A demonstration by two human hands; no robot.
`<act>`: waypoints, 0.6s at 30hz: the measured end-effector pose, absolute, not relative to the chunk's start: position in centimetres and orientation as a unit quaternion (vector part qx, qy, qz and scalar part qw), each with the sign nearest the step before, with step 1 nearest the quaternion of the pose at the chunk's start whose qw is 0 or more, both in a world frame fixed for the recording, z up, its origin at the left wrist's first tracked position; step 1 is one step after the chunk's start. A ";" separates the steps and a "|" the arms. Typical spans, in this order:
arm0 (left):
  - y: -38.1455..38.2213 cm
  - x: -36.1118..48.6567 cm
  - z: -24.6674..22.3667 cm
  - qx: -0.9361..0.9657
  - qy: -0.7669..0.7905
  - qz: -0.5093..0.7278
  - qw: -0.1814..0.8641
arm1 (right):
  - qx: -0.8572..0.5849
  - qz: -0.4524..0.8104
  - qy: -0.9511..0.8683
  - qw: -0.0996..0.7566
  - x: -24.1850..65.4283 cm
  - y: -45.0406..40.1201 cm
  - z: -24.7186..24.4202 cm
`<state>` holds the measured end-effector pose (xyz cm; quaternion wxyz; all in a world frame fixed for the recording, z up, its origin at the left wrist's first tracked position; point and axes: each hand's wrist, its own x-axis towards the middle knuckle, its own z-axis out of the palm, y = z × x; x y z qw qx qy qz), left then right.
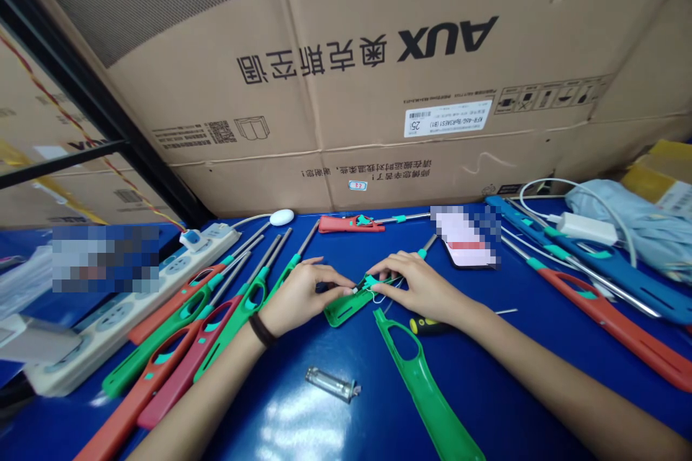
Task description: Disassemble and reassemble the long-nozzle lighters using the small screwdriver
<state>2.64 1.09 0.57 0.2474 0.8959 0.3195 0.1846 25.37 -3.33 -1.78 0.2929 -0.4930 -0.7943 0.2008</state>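
An opened green gas lighter (342, 312) lies at the middle of the table, with teal inner parts (370, 282) and a thin white wire (383, 298) showing. My left hand (300, 297), wearing a dark wristband, pinches a small dark part with a white end (355, 290) over the casing. Thumb and fingers of my right hand (415, 281) close on the lighter around its teal parts; the exact contact is partly hidden. Nearer to me rest the loose green casing half (427, 392) and a clear fuel tank (329, 383). A yellow-and-black screwdriver (427, 325) lies beneath my right forearm.
Several long lighters (178, 367) lie at the left beside a white power strip (116, 320). A red lighter (351, 224) and a phone (468, 241) are at the back. On the right are a red lighter (621, 320), blue lighters (605, 270) and a white adapter (588, 228). Cardboard (346, 108) stands behind.
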 end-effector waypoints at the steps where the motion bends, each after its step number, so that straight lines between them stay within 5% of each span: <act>1: 1.1 2.7 0.5 0.895 0.320 0.188 0.248 | -0.491 0.201 -0.795 0.293 25.4 -3.3 -1.8; 18: 0.6 3.7 0.2 0.887 0.322 0.243 0.223 | -0.475 0.225 -0.798 0.294 25.6 -3.3 -1.6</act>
